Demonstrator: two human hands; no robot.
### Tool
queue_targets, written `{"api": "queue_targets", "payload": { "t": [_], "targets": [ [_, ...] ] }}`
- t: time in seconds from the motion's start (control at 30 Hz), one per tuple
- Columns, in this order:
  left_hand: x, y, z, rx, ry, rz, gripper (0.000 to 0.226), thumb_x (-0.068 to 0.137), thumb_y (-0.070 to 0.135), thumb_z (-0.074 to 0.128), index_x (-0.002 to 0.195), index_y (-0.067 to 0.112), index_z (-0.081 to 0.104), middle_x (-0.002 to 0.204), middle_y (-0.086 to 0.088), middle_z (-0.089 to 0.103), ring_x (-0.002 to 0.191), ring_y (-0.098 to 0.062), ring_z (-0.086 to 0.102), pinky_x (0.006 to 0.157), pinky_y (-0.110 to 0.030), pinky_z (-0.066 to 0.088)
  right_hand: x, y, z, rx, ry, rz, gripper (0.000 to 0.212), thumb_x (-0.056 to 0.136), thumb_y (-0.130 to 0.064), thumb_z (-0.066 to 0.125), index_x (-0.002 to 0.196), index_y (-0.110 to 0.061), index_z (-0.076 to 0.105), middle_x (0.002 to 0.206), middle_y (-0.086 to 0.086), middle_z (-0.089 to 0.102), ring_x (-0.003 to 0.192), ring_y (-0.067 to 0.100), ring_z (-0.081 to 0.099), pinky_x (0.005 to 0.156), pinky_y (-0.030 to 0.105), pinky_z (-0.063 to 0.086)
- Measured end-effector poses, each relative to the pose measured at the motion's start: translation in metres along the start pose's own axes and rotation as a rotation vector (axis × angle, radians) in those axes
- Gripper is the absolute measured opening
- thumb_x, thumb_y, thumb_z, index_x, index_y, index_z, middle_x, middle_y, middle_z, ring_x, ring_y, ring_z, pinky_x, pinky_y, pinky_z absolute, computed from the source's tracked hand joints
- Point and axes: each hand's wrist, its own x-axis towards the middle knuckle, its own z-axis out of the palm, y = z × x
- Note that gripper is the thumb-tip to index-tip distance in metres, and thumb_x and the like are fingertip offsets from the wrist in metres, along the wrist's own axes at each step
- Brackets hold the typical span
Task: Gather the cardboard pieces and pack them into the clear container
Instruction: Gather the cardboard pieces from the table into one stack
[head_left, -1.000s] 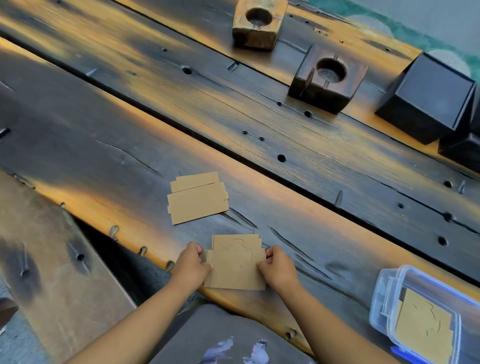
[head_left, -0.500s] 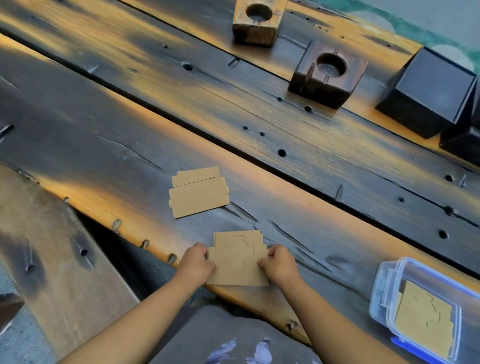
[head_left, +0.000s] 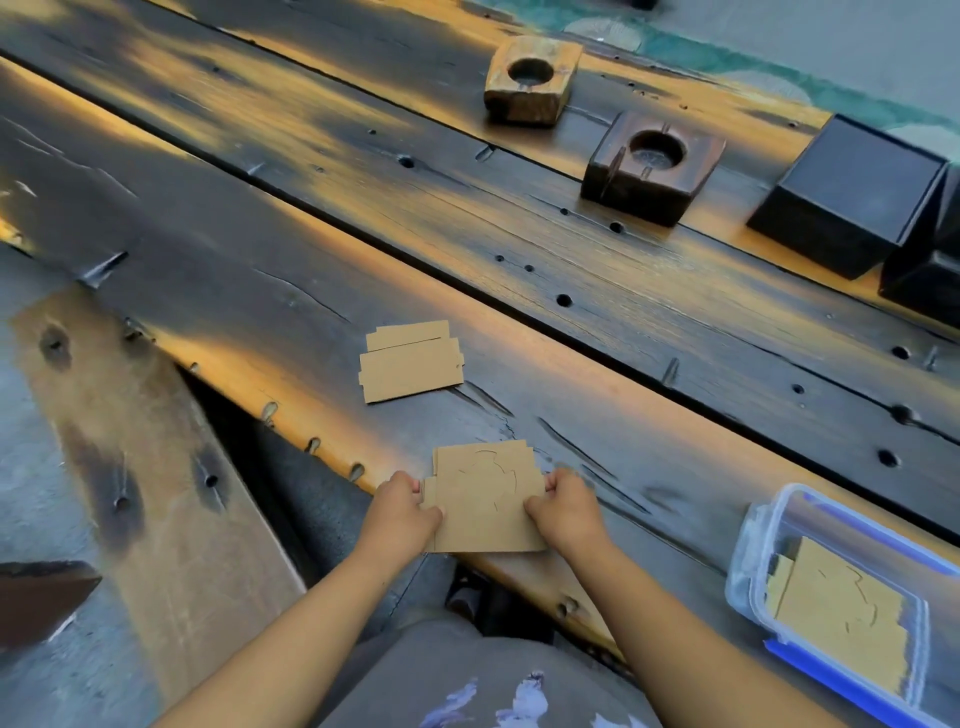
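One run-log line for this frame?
left hand+right hand: gripping cardboard stack | second cardboard stack: on table, untouched | clear container: open, holds cardboard

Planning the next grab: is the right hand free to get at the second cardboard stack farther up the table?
Probably not yet. The right hand and left hand both grip the near cardboard stack. The far stack lies apart on bare table; nothing blocks the path.
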Motion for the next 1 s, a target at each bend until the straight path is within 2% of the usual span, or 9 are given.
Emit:
{"api": "queue_targets", "payload": {
  "t": [0.13, 0.33, 0.47, 0.6, 0.9, 1.0],
  "targets": [
    [-0.023, -0.006, -0.002, 0.040, 0.043, 0.005, 0.028, 0.081, 0.018, 0.072, 0.098, 0.008, 0.052, 0.106, -0.012, 0.064, 0.092, -0.024, 0.060, 0.067, -0.028, 0.042, -0.015, 0.006, -0.001, -0.001, -0.049, -0.020, 0.019, 0.078, -0.015, 0.059, 0.073, -0.019, 0.042, 0.073, -0.003, 0.053, 0.068, 0.017, 0.050, 0.051, 0.030, 0.032],
    [-0.032, -0.006, -0.011, 0.066, 0.079, 0.042, 0.027, 0.083, 0.023, 0.071, 0.095, 0.011, 0.050, 0.086, 0.000, 0.054, 0.078, -0.017, 0.052, 0.061, -0.029, 0.037, -0.022, -0.002, -0.005, 0.011, -0.047, -0.036, 0.015, 0.078, -0.016, 0.059, 0.076, -0.018, 0.044, 0.075, 0.000, 0.055, 0.069, 0.019, 0.051, 0.054, 0.030, 0.034],
    [-0.019, -0.008, -0.020, 0.030, 0.059, 0.048, 0.030, 0.084, 0.023, 0.071, 0.100, 0.010, 0.049, 0.079, 0.004, 0.053, 0.068, -0.008, 0.050, 0.053, -0.022, 0.035, -0.015, -0.015, -0.001, 0.006, -0.054, -0.044, 0.019, 0.080, -0.014, 0.059, 0.074, -0.019, 0.041, 0.073, 0.000, 0.052, 0.068, 0.019, 0.048, 0.058, 0.031, 0.035],
    [0.008, -0.009, -0.037, 0.017, 0.047, 0.039, 0.032, 0.084, 0.023, 0.070, 0.103, 0.009, 0.049, 0.084, 0.001, 0.051, 0.072, -0.011, 0.050, 0.053, -0.022, 0.034, 0.005, -0.039, 0.008, -0.015, -0.065, -0.039, 0.017, 0.082, -0.015, 0.060, 0.077, -0.017, 0.043, 0.074, -0.002, 0.052, 0.068, 0.017, 0.049, 0.057, 0.031, 0.035],
    [0.099, -0.002, -0.099, 0.037, 0.012, 0.030, 0.030, 0.080, 0.025, 0.072, 0.094, 0.009, 0.051, 0.074, 0.003, 0.051, 0.070, -0.017, 0.051, 0.062, -0.032, 0.040, 0.064, -0.126, 0.033, -0.054, -0.068, -0.004, 0.015, 0.081, -0.017, 0.062, 0.082, -0.016, 0.047, 0.078, 0.001, 0.054, 0.074, 0.022, 0.051, 0.064, 0.032, 0.039],
    [0.126, 0.006, -0.110, 0.065, -0.009, 0.048, 0.028, 0.080, 0.027, 0.071, 0.088, 0.013, 0.048, 0.076, 0.003, 0.049, 0.070, -0.015, 0.049, 0.057, -0.029, 0.036, 0.081, -0.146, 0.035, -0.070, -0.059, 0.005, 0.017, 0.081, -0.016, 0.062, 0.079, -0.016, 0.045, 0.075, 0.000, 0.053, 0.073, 0.022, 0.051, 0.062, 0.032, 0.039]
  ]
}}
